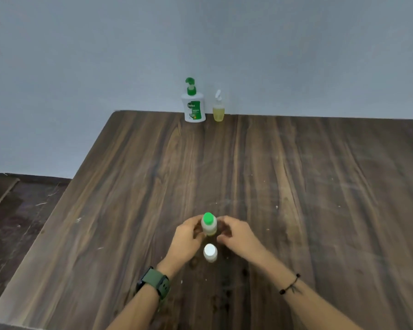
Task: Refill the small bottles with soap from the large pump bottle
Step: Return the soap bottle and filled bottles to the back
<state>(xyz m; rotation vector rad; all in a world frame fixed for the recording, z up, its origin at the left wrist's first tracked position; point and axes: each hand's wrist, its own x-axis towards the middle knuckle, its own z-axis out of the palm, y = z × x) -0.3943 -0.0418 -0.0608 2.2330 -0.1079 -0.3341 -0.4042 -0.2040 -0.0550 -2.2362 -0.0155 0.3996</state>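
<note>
My left hand [185, 236] grips the green-capped bottle [209, 225] upright on the table [320, 186]; my right hand [236, 232] hovers loose beside it. I should steady the base before twisting the cap.

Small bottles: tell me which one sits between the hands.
The green-capped bottle, flanked by the left hand and right hand. The white-capped bottle stands nearer the person, untouched.
</note>
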